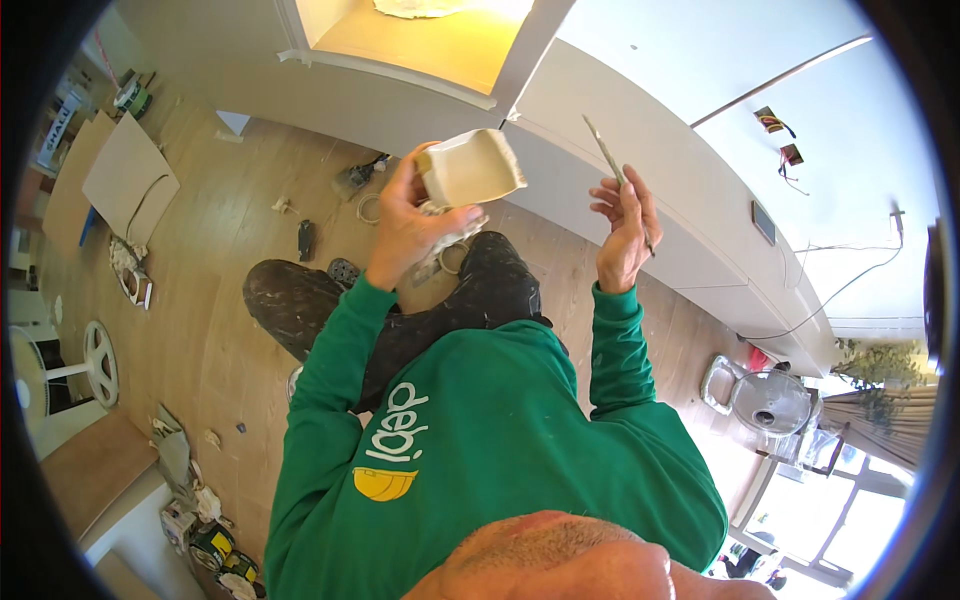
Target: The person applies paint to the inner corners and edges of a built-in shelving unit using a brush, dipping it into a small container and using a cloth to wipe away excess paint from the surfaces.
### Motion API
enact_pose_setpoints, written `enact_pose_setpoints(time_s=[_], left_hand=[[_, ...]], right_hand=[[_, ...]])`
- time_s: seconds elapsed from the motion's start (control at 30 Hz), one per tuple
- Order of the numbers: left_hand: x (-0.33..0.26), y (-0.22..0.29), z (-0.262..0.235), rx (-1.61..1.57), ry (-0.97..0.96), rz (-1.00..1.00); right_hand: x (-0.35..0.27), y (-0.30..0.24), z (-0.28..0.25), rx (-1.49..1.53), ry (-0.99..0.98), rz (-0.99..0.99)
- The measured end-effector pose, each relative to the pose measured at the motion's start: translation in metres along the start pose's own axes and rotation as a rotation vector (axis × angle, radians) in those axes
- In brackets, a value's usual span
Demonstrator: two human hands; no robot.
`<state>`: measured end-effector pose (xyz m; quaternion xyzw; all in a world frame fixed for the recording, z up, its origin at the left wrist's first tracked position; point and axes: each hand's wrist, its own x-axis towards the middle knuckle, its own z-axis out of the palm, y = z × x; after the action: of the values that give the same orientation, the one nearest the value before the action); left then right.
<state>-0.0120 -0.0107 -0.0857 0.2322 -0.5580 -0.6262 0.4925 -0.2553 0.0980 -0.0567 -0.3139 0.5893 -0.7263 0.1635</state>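
My left hand (412,215) grips a small squarish plastic tub (470,168), tilted so that its cream-coloured inside shows. Whitish crumpled material (452,236) hangs just under the tub by my fingers; whether it is cloth or paper I cannot tell. To the right, my right hand (628,225) is raised with a slim spatula (604,150) between thumb and fingers. Its thin blade points up and away to the left, seen almost edge-on, and its lower end sticks out below the palm. Tub and spatula are apart.
Ahead stands a pale cabinet (400,92) with a lit yellow niche (420,48). Wires (788,155) stick out of the white wall at right. On the wooden floor lie tools (355,178) and boards (130,180). A fan (100,362) stands left, a grey round appliance (770,402) right.
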Motion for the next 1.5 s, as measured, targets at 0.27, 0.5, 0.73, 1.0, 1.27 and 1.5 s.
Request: enact_pose_setpoints(time_s=[0.27,0.5,0.73,1.0,1.27,1.5], left_hand=[[0.052,-0.093,0.107,-0.135,-0.014,-0.035],[0.094,-0.132,0.142,-0.163,0.0,-0.037],[0.115,-0.143,0.16,0.025,0.073,-0.013],[0.142,-0.116,0.172,0.814,-0.072,-0.166],[0.113,-0.1,0.135,0.729,-0.018,-0.215],[0.047,-0.07,0.088,0.535,-0.013,-0.287]], right_hand=[[0.063,0.027,-0.031,0.126,0.084,0.054],[0.109,0.045,-0.068,0.197,0.081,0.188],[0.141,0.066,-0.065,0.118,-0.005,0.212],[0.158,0.076,-0.091,0.28,-0.088,0.381],[0.162,0.061,-0.105,0.272,-0.165,0.546],[0.17,0.091,-0.115,0.096,-0.223,0.42]])
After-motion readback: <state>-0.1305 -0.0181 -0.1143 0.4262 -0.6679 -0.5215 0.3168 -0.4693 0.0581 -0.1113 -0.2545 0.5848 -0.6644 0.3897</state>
